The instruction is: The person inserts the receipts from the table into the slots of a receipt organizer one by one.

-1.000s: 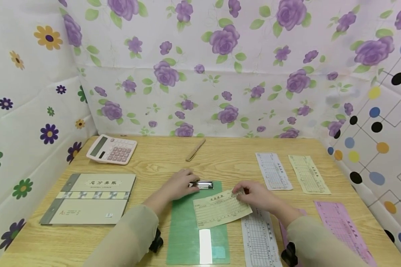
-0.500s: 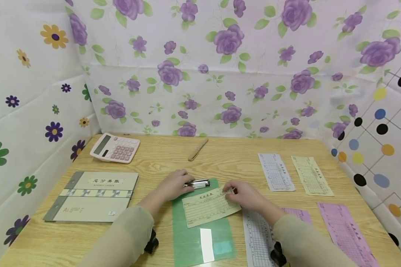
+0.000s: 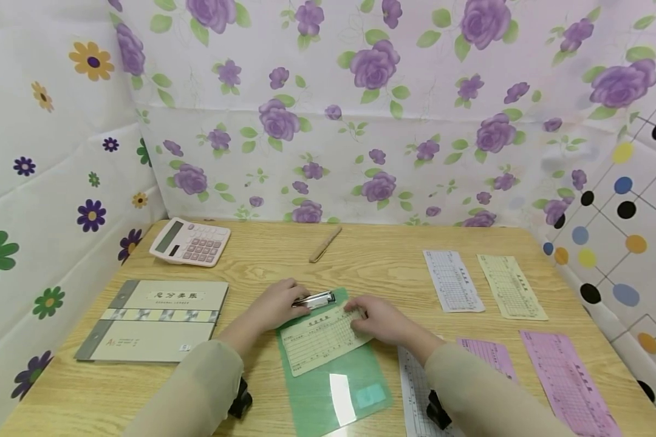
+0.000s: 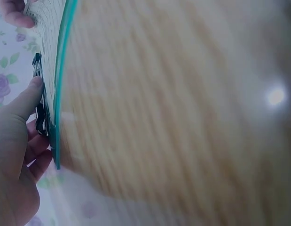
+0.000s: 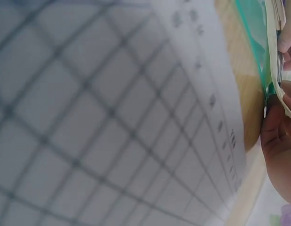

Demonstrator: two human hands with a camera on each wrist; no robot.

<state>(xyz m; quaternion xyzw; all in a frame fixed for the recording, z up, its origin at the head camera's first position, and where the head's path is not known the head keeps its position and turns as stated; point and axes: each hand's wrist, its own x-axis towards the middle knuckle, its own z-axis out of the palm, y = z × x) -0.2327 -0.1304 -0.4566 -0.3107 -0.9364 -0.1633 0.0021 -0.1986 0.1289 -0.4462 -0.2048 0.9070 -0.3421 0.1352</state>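
Observation:
A green translucent clipboard lies slanted on the table, its top end turned left. My left hand holds it at the metal clip; in the left wrist view the thumb presses the clip and the fingers curl at the board's edge. A pale yellow printed form lies over the upper part of the board, just below the clip. My right hand pinches the form's right end. In the right wrist view, that hand has its fingers at the form and the board's edge.
A white form lies partly under the right forearm. Two pink forms, another white form and a yellow form are at the right. A ledger book, a calculator and a pen lie left and behind.
The right hand has moved left with the yellow form, bringing it further over the clipboard and closer to the clip. The clipboard has turned counterclockwise under the left hand.

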